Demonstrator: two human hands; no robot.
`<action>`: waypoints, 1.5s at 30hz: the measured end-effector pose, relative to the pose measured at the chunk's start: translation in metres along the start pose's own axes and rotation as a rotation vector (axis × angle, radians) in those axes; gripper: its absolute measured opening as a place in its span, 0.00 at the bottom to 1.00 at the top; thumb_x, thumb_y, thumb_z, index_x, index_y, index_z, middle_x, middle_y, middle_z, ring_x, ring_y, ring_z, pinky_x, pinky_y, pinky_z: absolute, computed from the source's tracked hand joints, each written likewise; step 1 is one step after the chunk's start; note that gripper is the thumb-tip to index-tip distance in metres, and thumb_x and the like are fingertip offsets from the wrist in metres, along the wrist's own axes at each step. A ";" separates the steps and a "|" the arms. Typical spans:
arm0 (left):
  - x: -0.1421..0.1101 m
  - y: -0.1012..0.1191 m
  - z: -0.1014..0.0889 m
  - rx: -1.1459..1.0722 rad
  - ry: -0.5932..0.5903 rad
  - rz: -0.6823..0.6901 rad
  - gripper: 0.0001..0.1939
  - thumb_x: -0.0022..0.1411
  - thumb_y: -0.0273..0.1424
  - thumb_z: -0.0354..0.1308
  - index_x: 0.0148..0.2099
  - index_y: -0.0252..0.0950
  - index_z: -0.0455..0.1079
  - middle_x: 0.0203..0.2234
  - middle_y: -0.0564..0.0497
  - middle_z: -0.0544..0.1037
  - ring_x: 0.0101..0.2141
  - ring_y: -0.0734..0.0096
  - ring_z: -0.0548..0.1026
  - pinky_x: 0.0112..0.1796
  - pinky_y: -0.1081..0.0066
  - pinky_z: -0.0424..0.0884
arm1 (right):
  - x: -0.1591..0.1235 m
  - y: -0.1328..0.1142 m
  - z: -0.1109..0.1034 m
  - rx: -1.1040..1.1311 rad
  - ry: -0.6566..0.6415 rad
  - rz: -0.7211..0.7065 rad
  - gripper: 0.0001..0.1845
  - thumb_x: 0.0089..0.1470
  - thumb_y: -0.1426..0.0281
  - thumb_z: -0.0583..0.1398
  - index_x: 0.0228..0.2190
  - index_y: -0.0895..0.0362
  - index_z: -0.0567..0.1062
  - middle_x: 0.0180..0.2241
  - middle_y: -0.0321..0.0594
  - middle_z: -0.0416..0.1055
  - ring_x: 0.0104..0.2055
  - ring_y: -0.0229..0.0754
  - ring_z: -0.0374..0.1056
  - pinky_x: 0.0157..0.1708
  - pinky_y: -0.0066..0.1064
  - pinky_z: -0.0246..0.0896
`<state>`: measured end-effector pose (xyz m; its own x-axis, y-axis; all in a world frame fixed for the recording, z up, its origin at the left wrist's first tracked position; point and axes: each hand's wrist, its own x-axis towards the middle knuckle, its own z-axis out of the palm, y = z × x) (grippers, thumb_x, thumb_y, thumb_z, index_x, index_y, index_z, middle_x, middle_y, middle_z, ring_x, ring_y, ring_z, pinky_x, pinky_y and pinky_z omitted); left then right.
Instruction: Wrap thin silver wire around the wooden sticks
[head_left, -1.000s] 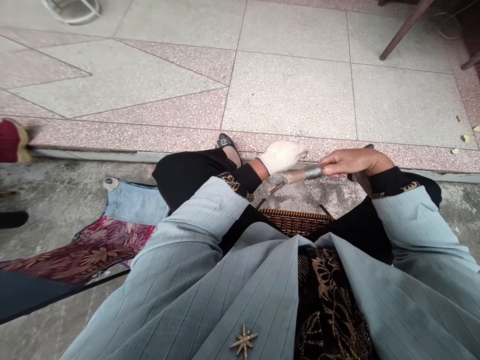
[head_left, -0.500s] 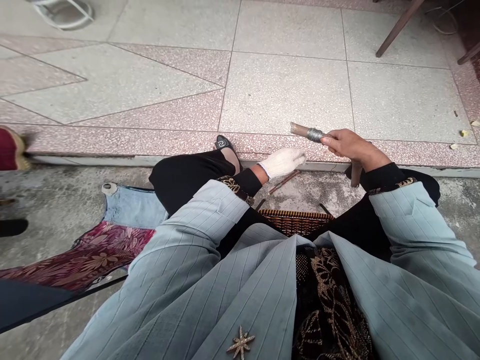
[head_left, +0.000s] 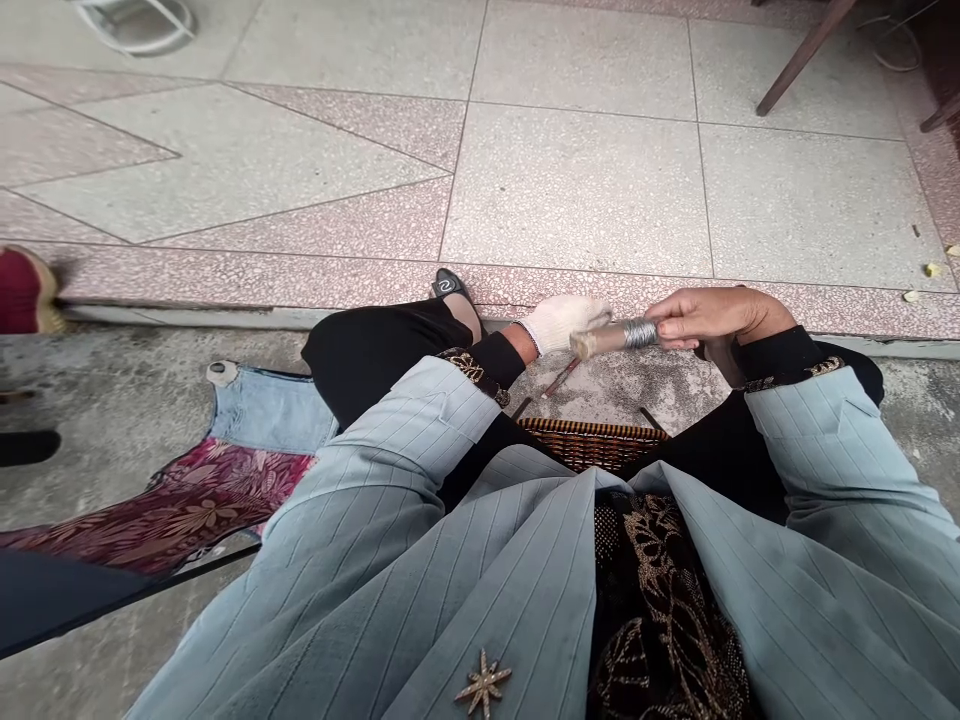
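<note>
My right hand [head_left: 712, 315] is bare and closed round a short wooden handle bound with silver wire [head_left: 619, 336], held level and pointing left. My left hand [head_left: 562, 320] wears a white knitted glove and sits just left of the handle's end, fingers curled down over a thin brown stick [head_left: 561, 378] that slants on the concrete; what the fingers grip is hidden. Both hands hover above my black-trousered knees.
A woven rattan seat edge [head_left: 592, 440] shows between my legs. A denim and red floral cloth [head_left: 217, 470] lies at left on the concrete. A raised tiled step [head_left: 300, 290] runs across ahead. A chair leg [head_left: 802, 55] stands at top right, a red shoe [head_left: 22, 290] at far left.
My right hand lifted the wire-bound handle up and away half a second ago, then brought it back down beside my gloved left hand. The left hand stayed nearly still.
</note>
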<state>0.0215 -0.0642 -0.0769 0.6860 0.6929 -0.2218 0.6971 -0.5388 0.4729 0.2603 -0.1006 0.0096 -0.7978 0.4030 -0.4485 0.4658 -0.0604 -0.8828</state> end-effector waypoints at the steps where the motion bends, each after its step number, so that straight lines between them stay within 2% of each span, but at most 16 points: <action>1: 0.000 0.000 -0.004 0.068 0.008 0.011 0.17 0.68 0.39 0.47 0.46 0.37 0.74 0.29 0.45 0.77 0.31 0.60 0.75 0.32 0.66 0.63 | 0.001 0.002 0.000 -0.016 -0.054 0.022 0.28 0.57 0.44 0.57 0.26 0.57 0.68 0.21 0.31 0.61 0.22 0.32 0.55 0.26 0.27 0.53; 3: -0.002 0.001 -0.011 0.209 0.050 0.042 0.20 0.71 0.40 0.42 0.48 0.37 0.73 0.30 0.45 0.77 0.32 0.60 0.76 0.31 0.66 0.63 | 0.007 0.008 0.001 -0.077 -0.103 0.107 0.28 0.57 0.44 0.57 0.25 0.57 0.68 0.20 0.32 0.61 0.22 0.33 0.55 0.25 0.27 0.52; 5: -0.006 0.005 -0.017 0.284 0.111 0.057 0.22 0.73 0.40 0.39 0.50 0.36 0.71 0.30 0.45 0.77 0.33 0.61 0.77 0.32 0.67 0.63 | 0.014 0.015 0.002 -0.210 -0.059 0.249 0.28 0.56 0.44 0.58 0.26 0.57 0.70 0.20 0.33 0.62 0.22 0.34 0.56 0.25 0.28 0.51; 8: -0.013 0.013 -0.019 0.337 0.145 0.061 0.22 0.73 0.40 0.38 0.50 0.35 0.71 0.30 0.44 0.77 0.32 0.61 0.77 0.31 0.67 0.62 | 0.025 0.022 0.000 -0.473 0.124 0.477 0.23 0.56 0.48 0.60 0.30 0.57 0.75 0.25 0.40 0.69 0.25 0.39 0.61 0.27 0.32 0.52; 11: -0.016 0.019 -0.012 0.356 0.125 0.071 0.21 0.73 0.38 0.38 0.50 0.34 0.70 0.30 0.44 0.77 0.31 0.60 0.76 0.31 0.66 0.62 | 0.030 0.024 -0.007 -0.651 0.392 0.621 0.24 0.58 0.49 0.58 0.33 0.58 0.76 0.33 0.49 0.73 0.32 0.47 0.66 0.31 0.35 0.54; 14: -0.014 0.020 -0.004 0.275 0.100 0.114 0.22 0.74 0.38 0.37 0.48 0.34 0.70 0.33 0.44 0.78 0.32 0.61 0.76 0.31 0.66 0.62 | 0.027 0.020 -0.012 -0.623 0.758 0.578 0.26 0.59 0.48 0.56 0.37 0.59 0.76 0.35 0.52 0.72 0.35 0.49 0.66 0.32 0.37 0.55; 15: -0.012 0.020 -0.002 0.221 0.087 0.127 0.22 0.74 0.38 0.37 0.47 0.35 0.70 0.34 0.45 0.78 0.33 0.62 0.76 0.31 0.66 0.62 | 0.026 0.018 -0.013 -0.543 0.846 0.503 0.26 0.60 0.48 0.56 0.37 0.59 0.75 0.33 0.50 0.72 0.33 0.47 0.66 0.31 0.36 0.55; 17: -0.010 0.019 -0.001 0.120 0.062 0.132 0.21 0.73 0.38 0.38 0.45 0.35 0.70 0.34 0.47 0.79 0.34 0.63 0.77 0.33 0.67 0.63 | 0.022 0.012 -0.011 -0.306 0.910 0.295 0.26 0.61 0.48 0.54 0.35 0.58 0.73 0.28 0.45 0.69 0.28 0.41 0.62 0.28 0.33 0.56; 20: -0.009 0.018 -0.002 0.110 0.045 0.098 0.20 0.73 0.39 0.39 0.46 0.35 0.71 0.35 0.47 0.79 0.36 0.64 0.77 0.35 0.68 0.64 | 0.019 0.005 -0.004 0.034 0.821 0.010 0.26 0.60 0.45 0.54 0.32 0.56 0.69 0.22 0.37 0.62 0.22 0.34 0.55 0.21 0.28 0.54; 23: -0.008 0.015 -0.005 0.181 0.041 0.070 0.21 0.73 0.39 0.39 0.48 0.37 0.71 0.36 0.47 0.79 0.36 0.63 0.77 0.34 0.68 0.64 | 0.018 0.001 0.001 0.187 0.712 -0.114 0.25 0.58 0.45 0.57 0.31 0.56 0.68 0.21 0.34 0.59 0.20 0.32 0.52 0.18 0.26 0.51; 31: 0.000 0.006 -0.007 0.225 0.027 0.038 0.22 0.72 0.39 0.39 0.53 0.40 0.72 0.37 0.47 0.80 0.37 0.61 0.78 0.34 0.68 0.64 | 0.013 0.001 0.004 0.206 0.605 -0.139 0.24 0.58 0.48 0.59 0.30 0.57 0.68 0.22 0.33 0.60 0.20 0.30 0.54 0.18 0.25 0.49; 33: 0.000 0.006 -0.009 0.242 0.017 0.025 0.22 0.73 0.38 0.39 0.55 0.40 0.72 0.38 0.46 0.80 0.37 0.61 0.78 0.34 0.67 0.65 | 0.012 0.000 0.005 0.160 0.523 -0.128 0.25 0.59 0.47 0.58 0.28 0.57 0.67 0.22 0.32 0.61 0.20 0.30 0.54 0.20 0.25 0.50; 37: -0.004 0.004 -0.023 0.295 0.021 -0.015 0.23 0.73 0.38 0.39 0.56 0.39 0.72 0.35 0.45 0.80 0.33 0.62 0.77 0.32 0.67 0.65 | 0.015 0.006 0.006 -0.036 0.160 -0.017 0.25 0.60 0.47 0.56 0.28 0.57 0.68 0.20 0.30 0.60 0.20 0.31 0.54 0.23 0.26 0.51; 39: -0.007 0.001 -0.029 0.334 0.052 0.009 0.23 0.73 0.40 0.39 0.57 0.41 0.70 0.34 0.46 0.80 0.33 0.61 0.77 0.31 0.67 0.64 | 0.020 0.013 0.005 -0.189 0.059 0.112 0.25 0.59 0.47 0.57 0.29 0.57 0.71 0.20 0.31 0.61 0.21 0.33 0.56 0.24 0.27 0.51; 42: -0.012 -0.001 -0.033 0.414 0.106 0.030 0.24 0.73 0.42 0.38 0.54 0.39 0.71 0.32 0.45 0.79 0.34 0.59 0.78 0.31 0.67 0.63 | 0.028 0.024 0.001 -0.476 0.108 0.356 0.23 0.58 0.50 0.58 0.33 0.58 0.77 0.26 0.39 0.69 0.26 0.39 0.62 0.27 0.30 0.53; 45: -0.014 0.005 -0.028 0.427 0.117 0.041 0.24 0.73 0.42 0.39 0.48 0.36 0.73 0.31 0.44 0.79 0.33 0.59 0.78 0.31 0.67 0.62 | 0.033 0.030 -0.006 -0.711 0.293 0.619 0.24 0.59 0.51 0.57 0.37 0.58 0.78 0.35 0.49 0.74 0.34 0.47 0.68 0.31 0.34 0.54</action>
<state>0.0092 -0.0635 -0.0476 0.7038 0.7032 -0.1008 0.7102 -0.6995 0.0790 0.2498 -0.0835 -0.0310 -0.2536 0.7015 -0.6660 0.9673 0.1873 -0.1711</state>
